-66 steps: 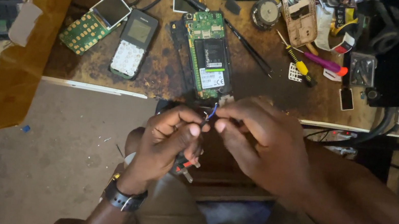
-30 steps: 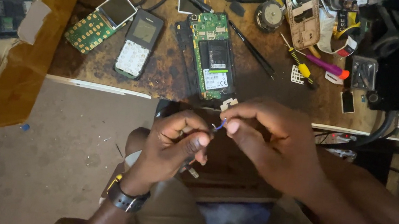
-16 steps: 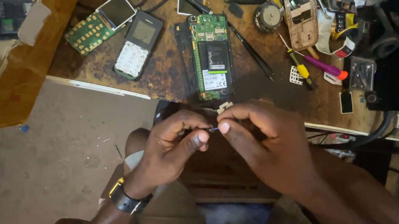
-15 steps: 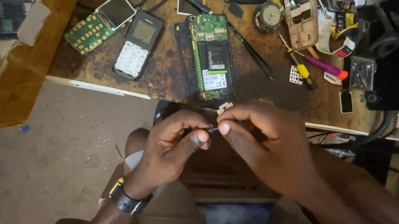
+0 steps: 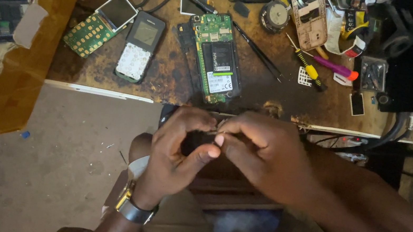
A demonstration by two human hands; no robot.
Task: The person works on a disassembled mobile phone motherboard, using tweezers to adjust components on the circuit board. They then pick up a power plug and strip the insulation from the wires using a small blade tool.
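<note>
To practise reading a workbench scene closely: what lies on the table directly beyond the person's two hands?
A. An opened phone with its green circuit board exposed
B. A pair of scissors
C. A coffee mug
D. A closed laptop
A: the opened phone lies with its green board exposed on the worn table, just beyond where the left hand and right hand meet fingertip to fingertip.
</note>
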